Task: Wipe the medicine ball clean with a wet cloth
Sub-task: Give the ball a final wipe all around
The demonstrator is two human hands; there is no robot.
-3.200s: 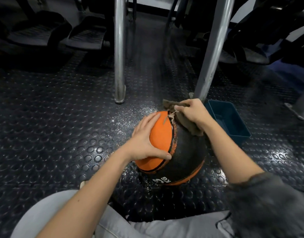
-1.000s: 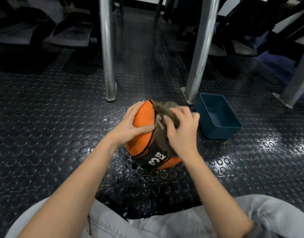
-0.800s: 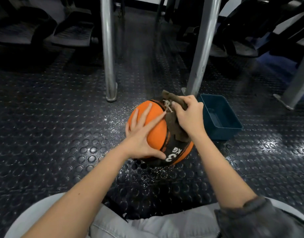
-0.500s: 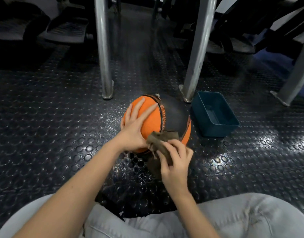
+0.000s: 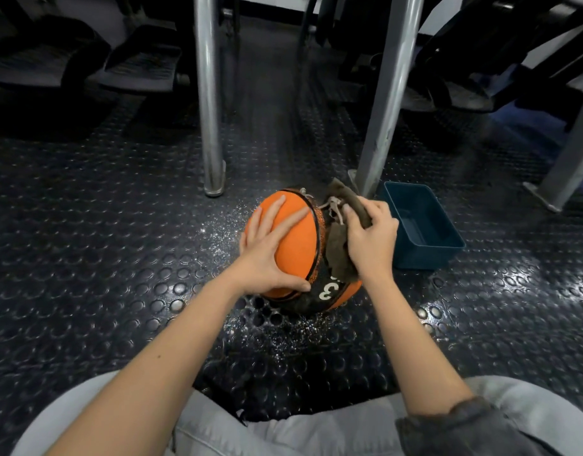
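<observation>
An orange and black medicine ball (image 5: 298, 245) marked with a white 3 sits on the studded rubber floor in front of my knees. My left hand (image 5: 267, 248) lies spread flat on its orange left side, fingers straight and thumb along the lower edge. My right hand (image 5: 371, 238) grips a frayed brown cloth (image 5: 338, 248) and presses it on the ball's black upper right side. The cloth hangs down over the black band, and its top end sticks out past my fingers.
A dark blue plastic tub (image 5: 422, 225) stands on the floor just right of the ball. Two metal machine legs (image 5: 209, 103) (image 5: 387, 103) rise right behind the ball; a third slants at far right. Water droplets (image 5: 224, 222) speckle the floor around the ball.
My right hand carried the cloth from the ball's near lower side up over to its far upper right side. The left hand stayed on the orange panel.
</observation>
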